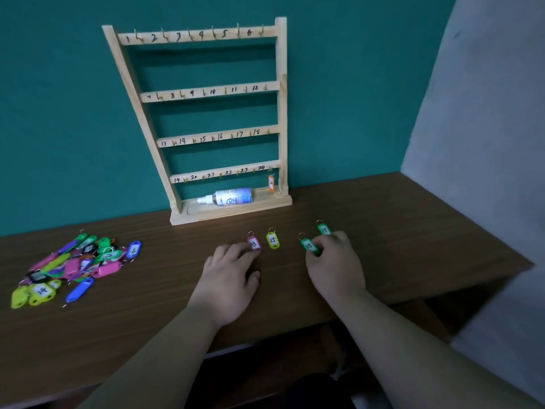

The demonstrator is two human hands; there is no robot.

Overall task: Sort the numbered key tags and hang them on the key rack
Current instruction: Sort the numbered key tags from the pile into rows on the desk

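Observation:
The wooden key rack (281, 113) stands against the teal wall with four numbered rows of hooks. One orange tag (271, 183) hangs at the hook marked 24. Four tags lie in a row on the desk: pink (254, 243), yellow 15 (273, 240), green 18 (308, 245), green 19 (324, 229). My left hand (230, 278) lies flat with its fingertips on the pink tag. My right hand (334, 261) pinches the lower end of the green 18 tag. A pile of mixed coloured tags (73, 264) lies at the left.
A white spray bottle (228, 197) lies on its side in the rack's base tray. The brown desk (413, 231) ends in an edge at the right, beside a grey wall (486, 113). Dark space opens under the near desk edge.

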